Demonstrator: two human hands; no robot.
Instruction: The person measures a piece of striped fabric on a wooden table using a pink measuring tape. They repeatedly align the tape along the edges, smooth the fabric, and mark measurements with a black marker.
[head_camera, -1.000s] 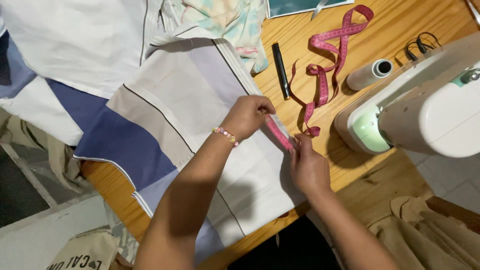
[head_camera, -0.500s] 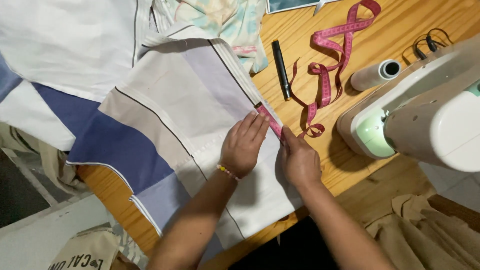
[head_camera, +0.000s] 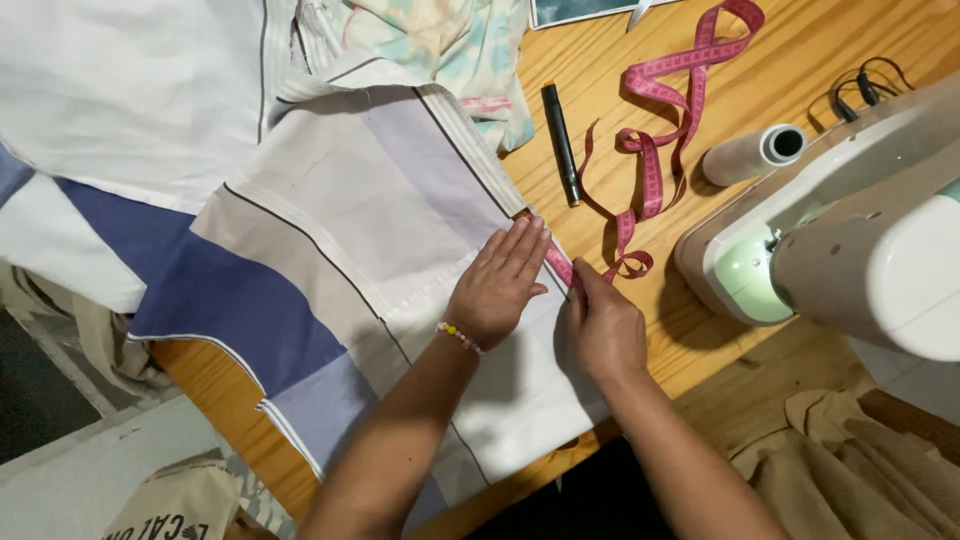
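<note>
A striped cloth in white, beige, lilac and blue panels lies spread over a wooden table. My left hand lies flat on the cloth near its right edge, fingers together, pressing it down. My right hand pinches the end of a pink tape measure against the cloth's edge, just right of the left hand. The rest of the tape curls away over the table toward the back.
A white and green sewing machine stands at the right. A black pen and a white thread cone lie behind the hands. More fabric is piled at the back; tan cloth hangs at lower right.
My left hand has gone from pinching the tape to lying flat on the cloth. Both hands have shifted a little up along the cloth's edge.
</note>
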